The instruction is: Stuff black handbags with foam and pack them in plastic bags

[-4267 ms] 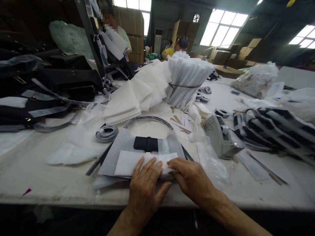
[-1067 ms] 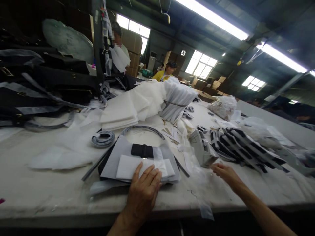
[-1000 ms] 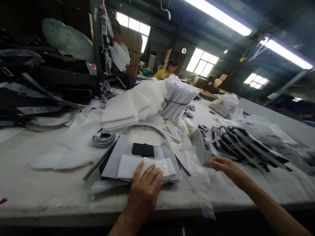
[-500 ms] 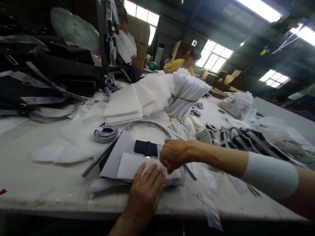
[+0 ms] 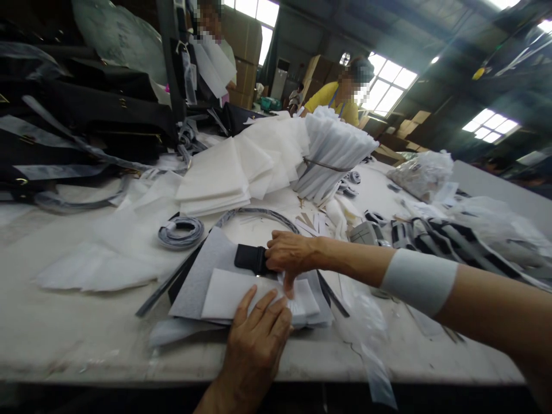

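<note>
We're at the near edge of a long white worktable. Far left on it: a heap of black bags with plastic-wrapped straps. Far centre: a fanned stack of white foam sheets, and just right of it a bundle of white sheets cinched by a band. Right side: a row of black-and-white wrapped straps, plus a clear plastic bag farther back. Two other people stand at the far side, one in a yellow top. In front of us, centre-near, a flat black bag under a grey wrapping sheet, its curved handle arching toward the far side. A black clasp tab sits on top of the grey sheet, and a folded white foam piece lies across the near half of it. A coiled grey strap lies just left of the bag. Our left hand is flat, fingers spread, pressing the near edge of the white foam piece. Our right hand, wrist in a white sleeve band, reaches in from the right, fingers curled at the right end of the clasp tab, thumb down onto the foam; looks like a pinch on something small there, but the view is too poor to say what.
</note>
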`<state>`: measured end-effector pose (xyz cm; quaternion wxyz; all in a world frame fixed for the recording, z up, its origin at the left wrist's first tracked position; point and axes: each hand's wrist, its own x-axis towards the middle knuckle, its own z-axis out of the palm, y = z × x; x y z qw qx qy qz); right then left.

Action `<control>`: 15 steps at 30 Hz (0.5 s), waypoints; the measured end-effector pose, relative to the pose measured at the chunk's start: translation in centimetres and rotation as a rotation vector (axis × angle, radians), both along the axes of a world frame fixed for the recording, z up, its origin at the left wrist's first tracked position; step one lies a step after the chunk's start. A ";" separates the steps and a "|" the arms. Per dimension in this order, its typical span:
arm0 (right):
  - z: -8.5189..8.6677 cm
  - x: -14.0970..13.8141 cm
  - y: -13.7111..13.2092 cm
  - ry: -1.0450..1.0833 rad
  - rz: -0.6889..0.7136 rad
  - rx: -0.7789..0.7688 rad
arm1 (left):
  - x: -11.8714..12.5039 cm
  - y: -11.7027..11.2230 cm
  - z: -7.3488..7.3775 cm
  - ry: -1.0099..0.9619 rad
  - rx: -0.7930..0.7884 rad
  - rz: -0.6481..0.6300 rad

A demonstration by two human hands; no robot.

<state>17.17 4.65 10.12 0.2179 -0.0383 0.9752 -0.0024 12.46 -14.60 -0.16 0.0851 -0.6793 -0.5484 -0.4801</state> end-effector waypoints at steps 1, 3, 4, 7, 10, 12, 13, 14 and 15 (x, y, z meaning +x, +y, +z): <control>-0.1 0.5 1.0 0.030 -0.005 0.023 | 0.0 0.1 0.0 0.001 0.003 0.003; 0.2 2.0 2.9 0.132 -0.105 0.123 | 0.0 0.2 -0.1 0.003 0.019 0.006; 0.5 3.0 3.5 0.211 -0.199 0.190 | 0.0 0.2 -0.1 0.002 0.035 0.007; 1.6 6.3 2.9 0.556 -0.501 0.287 | 0.0 0.2 -0.2 0.001 0.068 0.007; 1.4 9.6 -1.9 0.824 -0.601 0.163 | 0.0 0.2 -0.1 0.007 0.048 -0.003; 0.0 11.1 -6.2 0.817 -0.560 0.084 | 0.0 0.1 0.0 0.006 0.048 -0.007; -1.1 11.6 -8.1 0.789 -0.530 0.096 | 0.0 0.1 0.0 0.006 0.048 -0.008; -2.4 11.8 -9.8 0.765 -0.509 0.122 | -0.1 0.0 0.0 0.006 0.048 -0.009; -3.8 11.9 -11.2 0.756 -0.496 0.158 | -0.1 -0.1 0.0 0.008 0.043 -0.011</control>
